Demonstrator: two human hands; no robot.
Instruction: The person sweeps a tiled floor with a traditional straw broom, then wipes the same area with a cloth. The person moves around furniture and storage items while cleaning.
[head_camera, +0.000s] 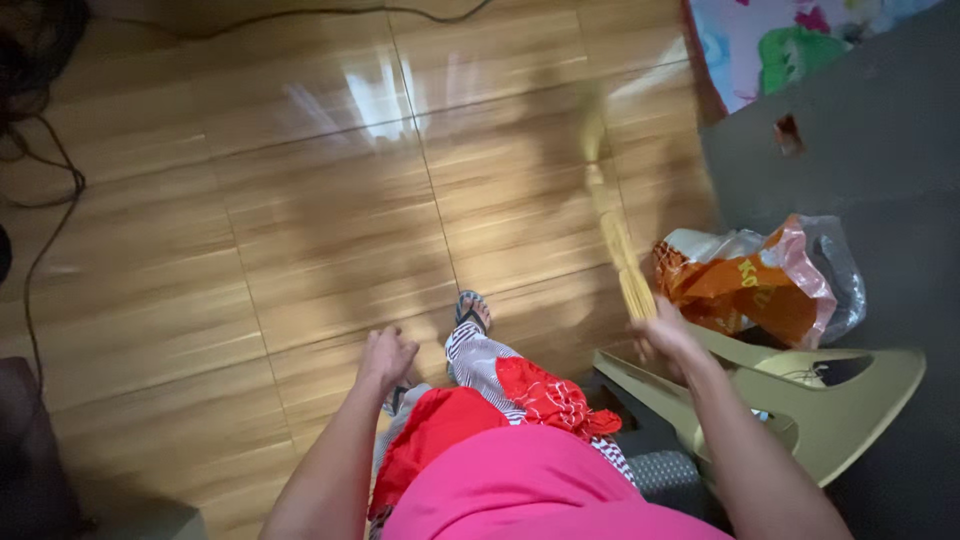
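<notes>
Fingers of your left hand (385, 355): curled into a loose fist, holding nothing, above the glossy wood-look tile floor (300, 230). Your right hand (662, 335): fingers clamped round the handle end of a yellow stick broom (615, 235), blurred. Its long axis runs up and away from you, bristles toward the floor ahead. Right of it: an orange plastic bag (755, 285) and an olive plastic chair (850, 395).

Glossy wood-look floor tiles (300, 230) catch a bright glare, with a black cable (45, 210) trailing left and a grey mat (880, 140) right.
</notes>
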